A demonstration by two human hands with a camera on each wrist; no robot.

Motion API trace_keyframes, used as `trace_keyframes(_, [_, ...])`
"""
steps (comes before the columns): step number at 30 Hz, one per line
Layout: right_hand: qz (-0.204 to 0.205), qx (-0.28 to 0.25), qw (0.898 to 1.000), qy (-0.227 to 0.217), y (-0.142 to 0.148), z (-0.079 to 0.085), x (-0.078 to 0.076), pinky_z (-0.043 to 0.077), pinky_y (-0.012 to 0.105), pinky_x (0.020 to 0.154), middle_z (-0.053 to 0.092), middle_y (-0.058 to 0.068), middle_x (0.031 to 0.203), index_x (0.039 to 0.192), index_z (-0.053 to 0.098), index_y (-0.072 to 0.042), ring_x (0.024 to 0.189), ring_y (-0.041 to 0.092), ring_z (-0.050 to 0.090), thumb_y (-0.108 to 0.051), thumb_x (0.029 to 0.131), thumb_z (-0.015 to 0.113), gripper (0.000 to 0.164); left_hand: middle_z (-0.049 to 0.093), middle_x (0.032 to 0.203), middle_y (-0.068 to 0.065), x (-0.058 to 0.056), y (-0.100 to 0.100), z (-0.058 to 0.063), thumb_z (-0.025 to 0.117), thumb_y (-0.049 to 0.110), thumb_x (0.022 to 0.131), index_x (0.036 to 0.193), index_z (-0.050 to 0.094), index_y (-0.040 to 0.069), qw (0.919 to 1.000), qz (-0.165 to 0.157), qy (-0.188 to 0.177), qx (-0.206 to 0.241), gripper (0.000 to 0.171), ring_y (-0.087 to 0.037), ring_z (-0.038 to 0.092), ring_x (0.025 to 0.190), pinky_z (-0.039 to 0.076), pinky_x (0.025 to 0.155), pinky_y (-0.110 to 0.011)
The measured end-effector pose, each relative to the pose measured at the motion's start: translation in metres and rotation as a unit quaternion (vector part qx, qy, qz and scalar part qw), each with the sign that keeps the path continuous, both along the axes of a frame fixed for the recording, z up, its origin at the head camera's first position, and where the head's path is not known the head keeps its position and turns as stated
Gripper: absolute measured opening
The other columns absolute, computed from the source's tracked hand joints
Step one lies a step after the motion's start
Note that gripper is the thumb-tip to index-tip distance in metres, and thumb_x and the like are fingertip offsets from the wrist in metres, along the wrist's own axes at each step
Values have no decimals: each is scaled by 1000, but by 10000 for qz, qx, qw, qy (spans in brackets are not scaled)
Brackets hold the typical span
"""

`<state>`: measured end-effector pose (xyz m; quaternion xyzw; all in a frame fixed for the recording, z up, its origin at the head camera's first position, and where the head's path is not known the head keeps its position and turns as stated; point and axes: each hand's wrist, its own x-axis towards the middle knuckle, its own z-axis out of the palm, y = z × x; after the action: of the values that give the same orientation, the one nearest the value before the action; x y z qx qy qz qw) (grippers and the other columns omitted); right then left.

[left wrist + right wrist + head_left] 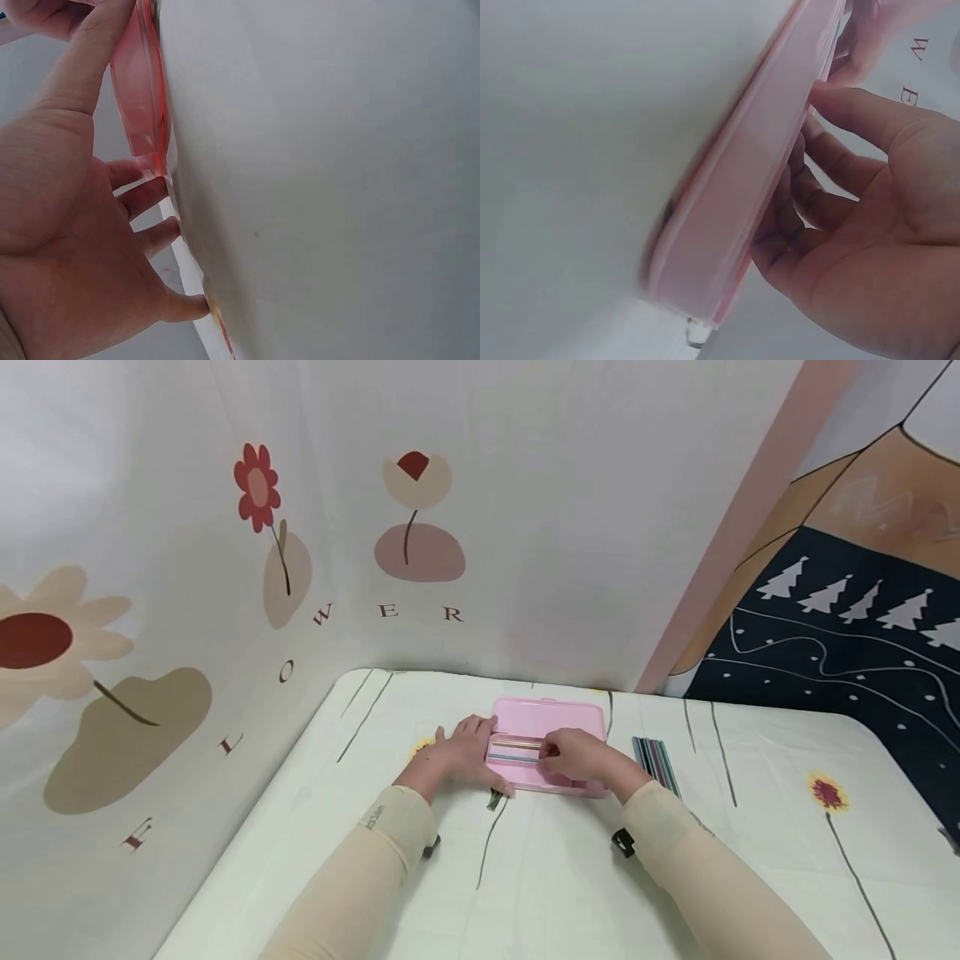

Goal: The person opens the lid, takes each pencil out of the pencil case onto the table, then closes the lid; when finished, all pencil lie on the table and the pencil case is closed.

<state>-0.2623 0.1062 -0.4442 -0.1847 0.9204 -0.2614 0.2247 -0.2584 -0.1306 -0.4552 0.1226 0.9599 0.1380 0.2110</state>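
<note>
A pink pencil case (551,717) lies on the table with its lid folded back. In its tray lie a few thin pencils (514,759), one bluish and one gold-coloured. At the case's left end my left hand (463,756) rests with spread, fairly straight fingers, the thumb along the front edge. In the left wrist view the fingertips (152,196) touch the case's end and the cloth. My right hand (573,756) reaches over the tray with bent fingers by the pencils' right ends. Its fingertips are hidden behind the case wall (727,187) in the right wrist view.
A row of dark, red and green pencils (656,764) lies on the table right of the case, partly behind the right forearm. Flower-printed cloth (555,885) covers the table. Printed fabric walls (525,527) stand at the back and left.
</note>
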Motion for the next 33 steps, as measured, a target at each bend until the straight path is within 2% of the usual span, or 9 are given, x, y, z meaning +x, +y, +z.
trace_keyframes(6, [227, 164, 9988, 406, -1, 2, -1, 51, 34, 85, 69, 3, 96, 106, 74, -13, 88, 17, 58, -11, 103, 69, 7, 26, 174, -10, 1, 2, 2, 83, 78, 75, 173, 12, 15, 10000, -4, 42, -20, 137, -30, 22, 165, 11, 133, -72])
trace_keyframes(14, [127, 226, 9990, 372, 0, 5, 3, 51, 32, 79, 69, 3, 96, 109, 74, -15, 83, 17, 59, -11, 104, 68, 9, 26, 175, -10, 1, 3, 0, 83, 78, 75, 173, 12, 15, 10000, 2, -6, -3, 137, -30, 21, 165, 10, 133, -73])
trace_keyframes(23, [364, 525, 9934, 957, 10, 22, 17, 58, 40, 87, 76, 5, 104, 112, 76, -13, 87, 18, 62, -10, 100, 71, 13, 25, 176, -10, 2, 4, 2, 84, 75, 76, 173, 11, 15, 10000, 5, -18, 37, 136, -31, 19, 166, 8, 134, -72])
trace_keyframes(28, [284, 511, 9917, 1142, 19, 32, 25, 56, 38, 81, 75, 5, 98, 111, 75, -10, 83, 18, 62, -8, 101, 68, 12, 24, 176, -11, 2, 3, 2, 86, 71, 77, 173, 12, 13, 10000, 8, -29, 94, 135, -32, 18, 166, 7, 134, -72])
trace_keyframes(33, [76, 339, 9949, 950, 30, 40, 34, 53, 34, 75, 73, 5, 96, 110, 73, -7, 81, 17, 60, -9, 102, 67, 10, 23, 176, -10, -1, 1, -2, 85, 74, 76, 174, 10, 14, 10000, -3, -33, 76, 137, -31, 17, 167, 7, 134, -72])
